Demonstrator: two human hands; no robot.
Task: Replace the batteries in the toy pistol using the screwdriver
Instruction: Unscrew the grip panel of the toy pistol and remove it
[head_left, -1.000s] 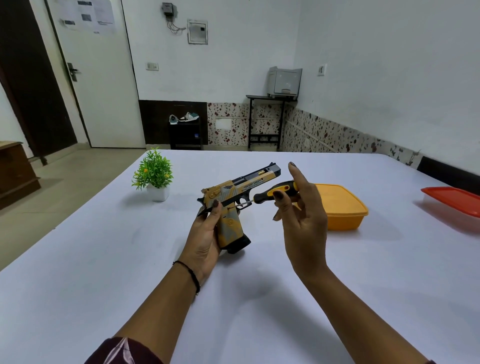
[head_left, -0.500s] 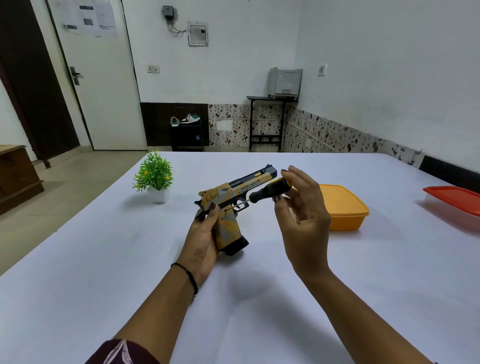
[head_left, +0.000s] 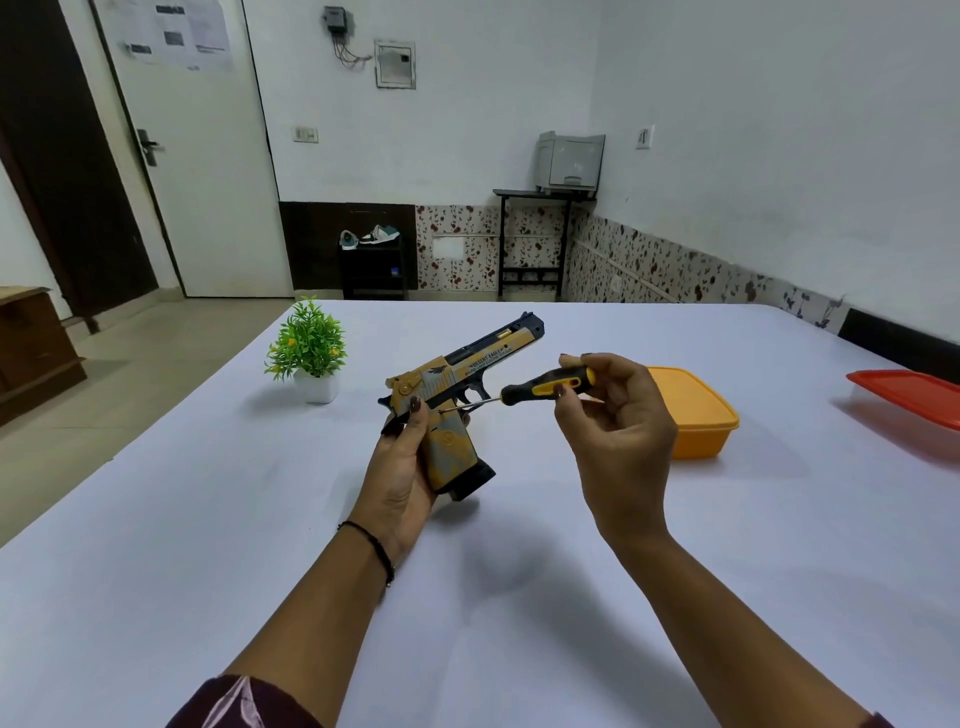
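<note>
A small potted plant (head_left: 307, 347) stood at the left on the white table (head_left: 156, 519). Next to it, above the table's middle, the left hand (head_left: 402, 467) was wrapped round the grip of the toy pistol (head_left: 457, 395), barrel angled up and away. The right hand (head_left: 613, 431) pinched the screwdriver (head_left: 540, 387) by its handle, tip meeting the frame just above the grip. To me the danger looked like the tip skating off a small screw if the pistol wobbled, unsupported in the air. An orange lidded box (head_left: 696, 415) sat beyond.
</note>
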